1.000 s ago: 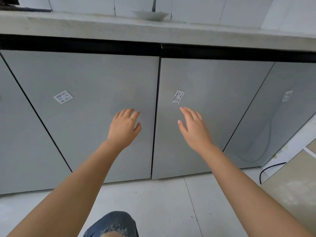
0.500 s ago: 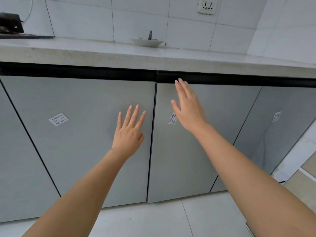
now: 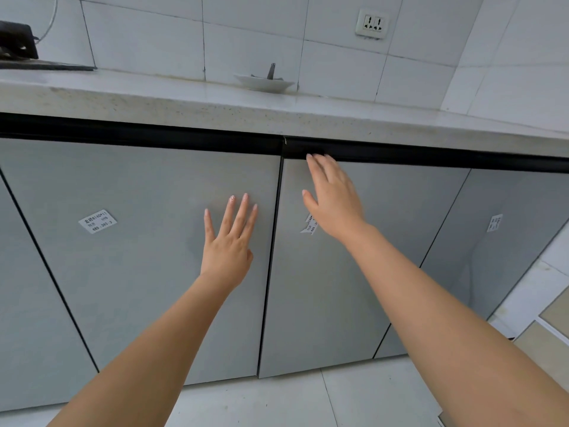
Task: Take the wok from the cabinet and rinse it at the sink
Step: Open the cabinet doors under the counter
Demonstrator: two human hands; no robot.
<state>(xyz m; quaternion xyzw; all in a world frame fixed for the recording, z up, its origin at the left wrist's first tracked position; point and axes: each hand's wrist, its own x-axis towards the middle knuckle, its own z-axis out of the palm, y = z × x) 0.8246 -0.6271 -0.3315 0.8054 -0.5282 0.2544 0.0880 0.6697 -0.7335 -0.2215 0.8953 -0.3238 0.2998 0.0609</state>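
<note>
Reaching up, the right hand (image 3: 334,201) hooks its fingertips (image 3: 312,158) into the black groove (image 3: 400,155) above a cabinet door (image 3: 354,288). Left hand (image 3: 229,241) is spread flat, holding nothing.

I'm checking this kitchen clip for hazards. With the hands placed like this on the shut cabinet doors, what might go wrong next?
1. The right hand has its fingertips at the black strip atop the right door; they could slip or get pinched.
2. The left hand lies spread in front of the neighbouring door, close to the seam; the opening door's edge might catch it.
</note>
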